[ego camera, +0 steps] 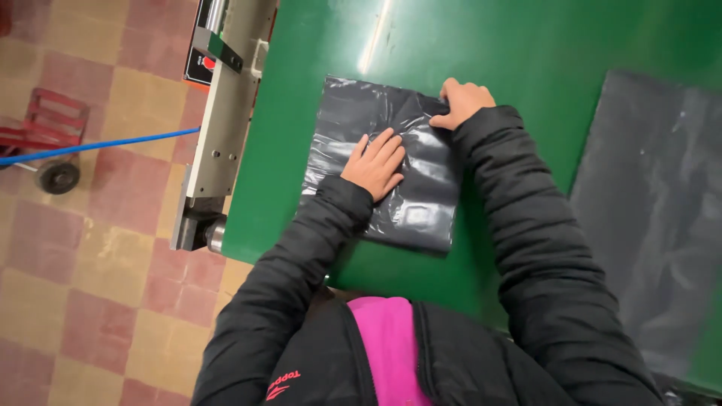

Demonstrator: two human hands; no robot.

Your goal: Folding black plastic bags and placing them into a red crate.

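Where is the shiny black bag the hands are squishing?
In the head view the folded black bag lies on the green table, near its left edge beside the metal machine, with the left hand flat on it and the right hand gripping its top right corner.

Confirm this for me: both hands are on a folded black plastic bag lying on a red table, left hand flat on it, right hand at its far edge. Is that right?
Not quite: the table is green, not red, as the head view shows. The rest holds: the left hand lies flat on the folded black plastic bag, and the right hand grips its far edge.
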